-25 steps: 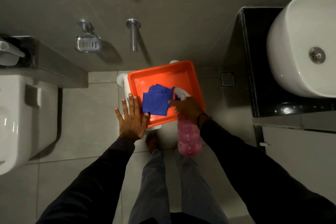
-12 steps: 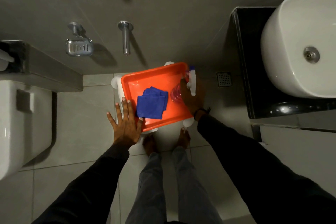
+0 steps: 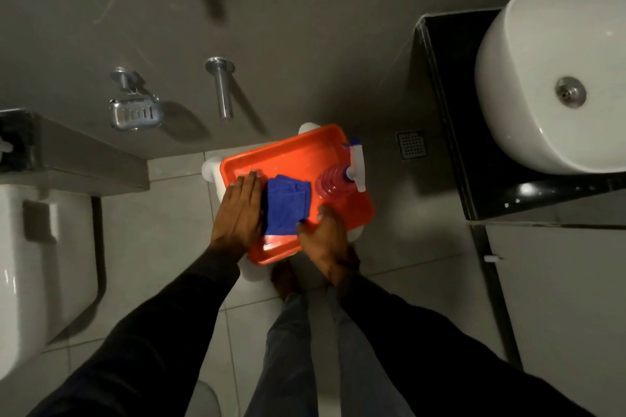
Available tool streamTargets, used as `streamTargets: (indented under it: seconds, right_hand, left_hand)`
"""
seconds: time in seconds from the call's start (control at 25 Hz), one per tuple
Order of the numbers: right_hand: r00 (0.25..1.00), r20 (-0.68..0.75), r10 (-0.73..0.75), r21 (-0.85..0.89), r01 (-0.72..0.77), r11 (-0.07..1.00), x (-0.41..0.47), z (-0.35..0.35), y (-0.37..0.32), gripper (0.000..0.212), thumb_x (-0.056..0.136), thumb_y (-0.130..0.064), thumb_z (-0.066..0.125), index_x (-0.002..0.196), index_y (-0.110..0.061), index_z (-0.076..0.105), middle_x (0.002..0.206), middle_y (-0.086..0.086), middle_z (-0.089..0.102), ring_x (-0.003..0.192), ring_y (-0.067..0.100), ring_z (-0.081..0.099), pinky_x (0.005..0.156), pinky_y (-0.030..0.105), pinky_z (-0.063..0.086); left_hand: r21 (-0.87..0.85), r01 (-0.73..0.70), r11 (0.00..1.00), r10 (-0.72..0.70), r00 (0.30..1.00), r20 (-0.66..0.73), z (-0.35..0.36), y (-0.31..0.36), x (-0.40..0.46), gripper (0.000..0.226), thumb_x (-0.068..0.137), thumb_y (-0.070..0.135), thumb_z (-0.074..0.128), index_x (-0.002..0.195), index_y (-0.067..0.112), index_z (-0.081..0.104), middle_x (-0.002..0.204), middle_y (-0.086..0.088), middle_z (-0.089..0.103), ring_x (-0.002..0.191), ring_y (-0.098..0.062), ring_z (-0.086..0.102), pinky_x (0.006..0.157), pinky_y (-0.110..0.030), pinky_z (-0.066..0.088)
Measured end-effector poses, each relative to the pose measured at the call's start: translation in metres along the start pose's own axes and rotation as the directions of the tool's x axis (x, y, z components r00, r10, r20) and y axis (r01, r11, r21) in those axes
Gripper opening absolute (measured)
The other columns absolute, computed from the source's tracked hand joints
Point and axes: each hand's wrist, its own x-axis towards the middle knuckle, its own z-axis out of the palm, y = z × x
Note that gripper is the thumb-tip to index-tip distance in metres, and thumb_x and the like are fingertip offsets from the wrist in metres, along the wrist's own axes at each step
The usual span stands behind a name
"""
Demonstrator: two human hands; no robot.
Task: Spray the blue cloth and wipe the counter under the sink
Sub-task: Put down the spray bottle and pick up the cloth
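Readable text: none anywhere in the head view.
Spray bottle (image 3: 333, 181): pink body and white trigger head, no label or lettering that can be made out.
Blue cloth (image 3: 287, 208): plain, no tag or print showing.
Orange tray (image 3: 294, 152): plain surface, no markings.
Sink (image 3: 528, 85): white basin, no brand mark legible.
Toilet (image 3: 37, 267): white, no maker's name legible.
Soap dish (image 3: 135, 112): bare metal, slots only, no lettering.
Signs and numbers: none on the wall, floor tiles or cabinet front.
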Motion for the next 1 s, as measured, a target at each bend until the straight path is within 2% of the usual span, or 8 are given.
streamTargets:
  seconds: [0.08, 0.16, 0.32, 0.52, 0.6, 0.72, 0.84, 1.0]
  right_hand:
    - [0.994, 0.041, 0.104, -0.005, -0.104, 0.995, 0.018, 0.016, -0.015, 0.051, 0.083, -0.037, 0.072, 0.122, -0.008, 0.057, 0.122, 0.013, 0.065, 0.115, 0.033, 0.063, 0.095, 0.044, 0.055]
    - [0.990, 0.031, 0.140, -0.028, -0.139, 0.990, 0.030, 0.030, -0.020, 0.054, 0.082, -0.037, 0.072, 0.123, -0.005, 0.059, 0.125, 0.015, 0.066, 0.118, 0.035, 0.062, 0.096, 0.044, 0.055]
    - [0.978, 0.058, 0.199, 0.122, -0.205, 0.971, 0.050, 0.043, -0.015, 0.037, 0.082, -0.023, 0.076, 0.114, -0.005, 0.070, 0.117, 0.017, 0.073, 0.110, 0.037, 0.068, 0.093, 0.045, 0.057]
    - [0.954, 0.273, 0.121, 0.343, -0.214, 0.914, 0.038, 0.013, -0.013, 0.033, 0.082, -0.006, 0.078, 0.113, 0.002, 0.074, 0.114, 0.019, 0.074, 0.105, 0.037, 0.068, 0.097, 0.049, 0.053]
    - [0.941, 0.336, 0.037, 0.338, -0.157, 0.928, 0.022, -0.016, -0.015, 0.040, 0.082, -0.008, 0.079, 0.121, -0.002, 0.071, 0.127, 0.017, 0.070, 0.114, 0.034, 0.065, 0.099, 0.045, 0.052]
    - [0.924, 0.382, 0.000, 0.441, -0.183, 0.879, -0.001, -0.063, -0.011, 0.051, 0.080, 0.001, 0.080, 0.129, 0.001, 0.065, 0.134, 0.018, 0.066, 0.122, 0.037, 0.063, 0.102, 0.049, 0.052]
    - [0.946, 0.325, -0.007, 0.458, -0.151, 0.876, -0.017, -0.104, 0.000, 0.052, 0.072, 0.007, 0.085, 0.121, 0.009, 0.067, 0.127, 0.026, 0.068, 0.120, 0.042, 0.065, 0.102, 0.059, 0.052]
    - [0.951, 0.305, 0.045, 0.250, -0.126, 0.960, -0.033, -0.169, 0.034, 0.043, 0.070, -0.018, 0.092, 0.106, 0.001, 0.077, 0.105, 0.016, 0.076, 0.098, 0.028, 0.072, 0.096, 0.048, 0.058]
  left_hand:
    - [-0.052, -0.013, 0.999, 0.018, 0.994, 0.107, 0.000, -0.003, 0.021, 0.062, 0.090, 0.016, 0.055, 0.144, -0.011, 0.039, 0.137, -0.032, 0.052, 0.119, -0.047, 0.057, 0.099, -0.051, 0.048]
    - [-0.141, 0.090, 0.986, -0.058, 0.975, 0.216, 0.005, -0.001, 0.040, 0.060, 0.090, 0.017, 0.058, 0.142, -0.006, 0.039, 0.132, -0.027, 0.050, 0.109, -0.044, 0.058, 0.092, -0.048, 0.049]
    - [-0.292, 0.326, 0.899, -0.244, 0.927, 0.285, 0.016, 0.003, 0.060, 0.054, 0.085, 0.016, 0.068, 0.130, -0.005, 0.048, 0.130, -0.024, 0.055, 0.118, -0.039, 0.053, 0.094, -0.035, 0.041]
    - [-0.597, 0.563, 0.571, -0.332, 0.824, 0.460, -0.013, 0.005, 0.051, 0.045, 0.076, 0.004, 0.072, 0.121, 0.003, 0.066, 0.116, -0.015, 0.070, 0.106, -0.030, 0.066, 0.089, -0.035, 0.053]
    - [-0.694, 0.581, 0.425, -0.325, 0.813, 0.483, -0.038, 0.011, 0.034, 0.036, 0.075, -0.004, 0.071, 0.111, 0.001, 0.070, 0.105, -0.015, 0.070, 0.095, -0.028, 0.066, 0.087, -0.036, 0.055]
    - [-0.716, 0.588, 0.377, -0.266, 0.809, 0.524, -0.069, 0.037, 0.008, 0.024, 0.076, -0.008, 0.072, 0.100, -0.006, 0.072, 0.080, -0.009, 0.065, 0.065, -0.017, 0.058, 0.055, -0.020, 0.049]
    - [-0.750, 0.582, 0.315, -0.260, 0.812, 0.522, -0.085, 0.078, -0.011, 0.012, 0.079, -0.008, 0.072, 0.089, -0.003, 0.069, 0.066, -0.001, 0.064, 0.047, -0.003, 0.058, 0.041, -0.012, 0.043]
    - [-0.787, 0.570, 0.237, -0.273, 0.816, 0.509, -0.088, 0.155, -0.019, 0.028, 0.078, -0.015, 0.070, 0.064, 0.006, 0.057, 0.040, 0.009, 0.060, 0.035, 0.001, 0.053, 0.039, -0.011, 0.041]
